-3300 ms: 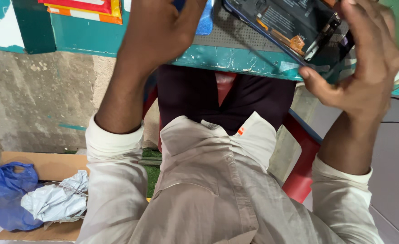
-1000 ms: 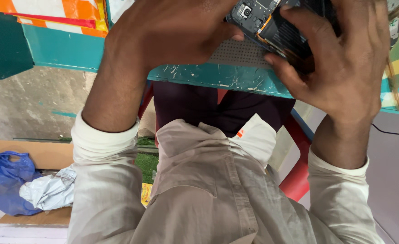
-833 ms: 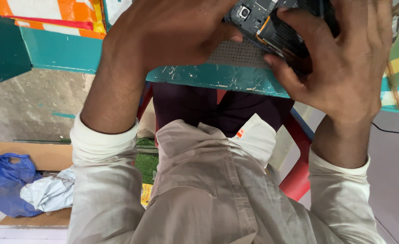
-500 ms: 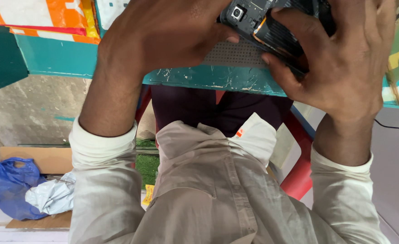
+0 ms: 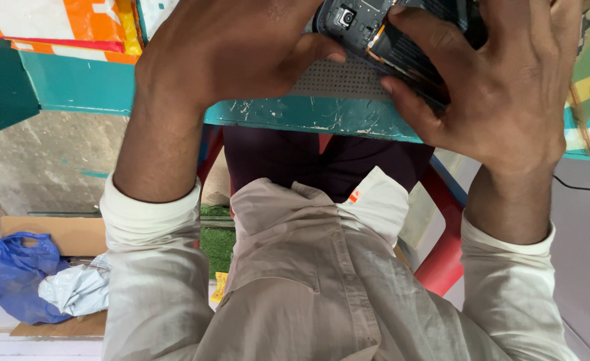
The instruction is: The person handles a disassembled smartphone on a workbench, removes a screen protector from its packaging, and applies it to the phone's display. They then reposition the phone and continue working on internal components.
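Observation:
An opened black phone [image 5: 375, 33] with its back cover off, showing the camera module and an orange-edged battery, lies at the top of the head view over a grey perforated mat [image 5: 338, 79]. My right hand [image 5: 502, 87] wraps around the phone's right side, fingers pressed on its inner face. My left hand [image 5: 235, 47] grips the phone's left end, thumb against its lower edge. Both hands hide much of the phone.
A teal table edge [image 5: 308, 113] with chipped paint runs under the hands. Orange and white card [image 5: 54, 23] lies at top left. On the floor at lower left sit a blue plastic bag [image 5: 7, 274] and cardboard [image 5: 67, 234]. A red chair frame [image 5: 442, 254] shows at right.
The view has shifted slightly, so the hands and phone sit higher in the frame. Both hands have closed in on the phone since the oldest frame and keep holding it.

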